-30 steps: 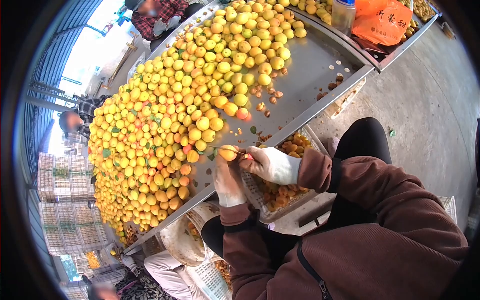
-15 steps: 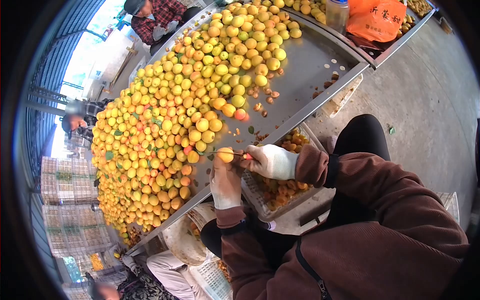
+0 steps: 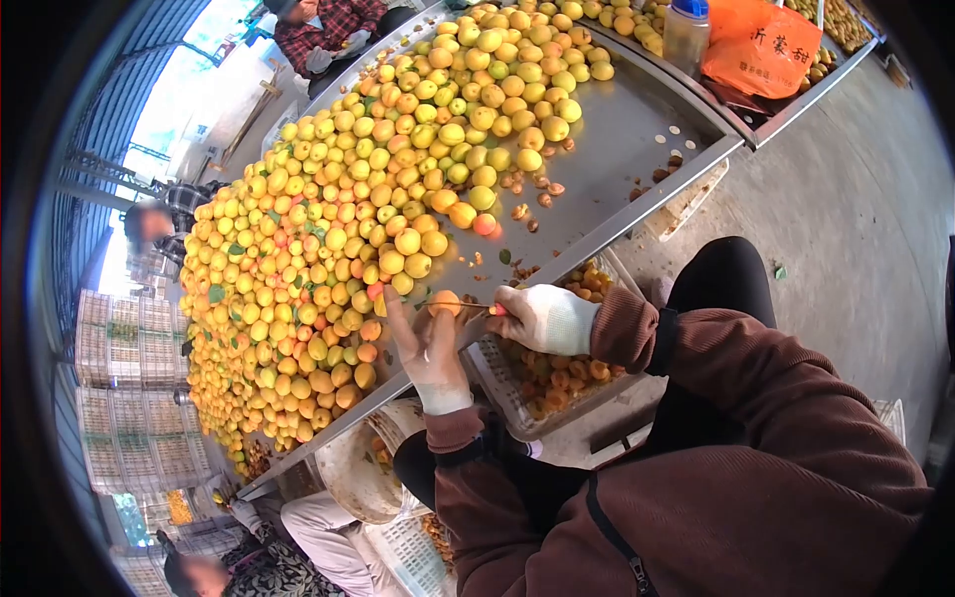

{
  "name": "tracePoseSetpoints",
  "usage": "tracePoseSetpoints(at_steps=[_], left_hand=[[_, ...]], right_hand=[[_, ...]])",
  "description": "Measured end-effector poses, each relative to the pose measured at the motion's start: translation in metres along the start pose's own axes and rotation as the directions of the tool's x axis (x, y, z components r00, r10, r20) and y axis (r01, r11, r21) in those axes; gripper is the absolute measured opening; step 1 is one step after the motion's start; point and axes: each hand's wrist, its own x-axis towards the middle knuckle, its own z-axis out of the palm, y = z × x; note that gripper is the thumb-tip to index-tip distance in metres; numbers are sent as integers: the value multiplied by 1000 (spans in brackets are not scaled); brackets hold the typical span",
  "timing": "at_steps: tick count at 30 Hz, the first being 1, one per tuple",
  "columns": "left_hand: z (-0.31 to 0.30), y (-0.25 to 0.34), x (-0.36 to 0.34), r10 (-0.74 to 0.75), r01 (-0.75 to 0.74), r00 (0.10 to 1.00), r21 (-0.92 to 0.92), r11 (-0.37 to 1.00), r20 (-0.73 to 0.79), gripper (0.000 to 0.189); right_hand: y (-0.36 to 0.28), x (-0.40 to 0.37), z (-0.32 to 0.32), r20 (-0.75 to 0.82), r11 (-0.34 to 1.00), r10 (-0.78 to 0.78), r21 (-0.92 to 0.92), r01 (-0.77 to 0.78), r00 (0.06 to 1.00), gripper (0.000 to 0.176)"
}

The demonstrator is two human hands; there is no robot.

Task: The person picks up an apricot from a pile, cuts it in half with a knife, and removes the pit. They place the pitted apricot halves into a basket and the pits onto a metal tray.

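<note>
My left hand (image 3: 436, 363), in a whitish glove with the fingers showing, is at the near edge of the metal table. One finger spreads out toward the fruit pile, a yellow bit at its tip. The other fingers hold a yellow-orange apricot (image 3: 445, 302). My right hand (image 3: 550, 318), in a white knitted glove, is closed round the red handle (image 3: 496, 310) of a thin metal tool. The tool's slim shaft (image 3: 470, 305) points left and meets the apricot. Beyond my left hand lies a big heap of apricots (image 3: 328, 249).
Below my hands stands a crate (image 3: 524, 428) of split apricots. Pits (image 3: 542, 189) lie on the metal table (image 3: 617, 149). An orange bag (image 3: 761, 48) and a bottle (image 3: 684, 40) stand far right. People sit along the left side; a white bucket (image 3: 353, 473) is near my knee.
One finger of my left hand has spread away from the apricot toward the heap. My right hand keeps the tool at the fruit. The view has shifted slightly.
</note>
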Motion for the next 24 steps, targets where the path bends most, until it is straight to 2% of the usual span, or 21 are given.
tracePoseSetpoints(at_steps=[1, 3, 7, 11, 13, 16, 19, 20, 22, 23, 24], left_hand=[[-1, 0, 2, 9, -9, 1000, -2, 1000, -7, 77], [-2, 1, 5, 130, -150, 988, 323, 935, 81, 88], [-7, 2, 4, 130, -147, 989, 335, 930, 73, 100], [-16, 5, 5, 156, -191, 981, 412, 891, 117, 101], [-20, 2, 6, 210, -274, 961, 504, 819, 181, 101], [-24, 1, 5, 249, -329, 944, 530, 782, 219, 105], [-24, 4, 4, 269, -359, 933, 597, 718, 237, 101], [-22, 6, 2, 269, -357, 934, 597, 719, 236, 101], [-17, 12, 1, 139, -124, 990, 413, 902, -6, 87], [-21, 11, 3, 148, -133, 989, 412, 901, -6, 87], [-24, 10, 3, 60, -55, 998, 181, 982, -21, 77]], right_hand=[[0, 1, 1, 5, 1000, -10, -3, 10, 1000, 28], [-2, 3, 0, 23, 999, 27, -42, -26, 999, 28], [-13, 3, -10, 82, 998, 63, -36, -60, 995, 29], [-12, 2, -12, 113, 993, 78, -93, -68, 991, 32], [-11, 2, -12, 123, 993, 70, -103, -57, 990, 32], [-12, 4, -14, 147, 988, 72, -148, -50, 987, 33], [-12, 3, -12, 168, 975, 117, -205, -81, 979, 33], [-11, 3, -12, 156, 979, 99, -192, -68, 983, 33], [-11, 5, -11, 140, 982, 70, -181, -44, 988, 33], [-10, 6, -11, 117, 995, 84, -61, -77, 990, 33], [-9, 6, -10, 97, 992, 105, 58, -111, 990, 33]])
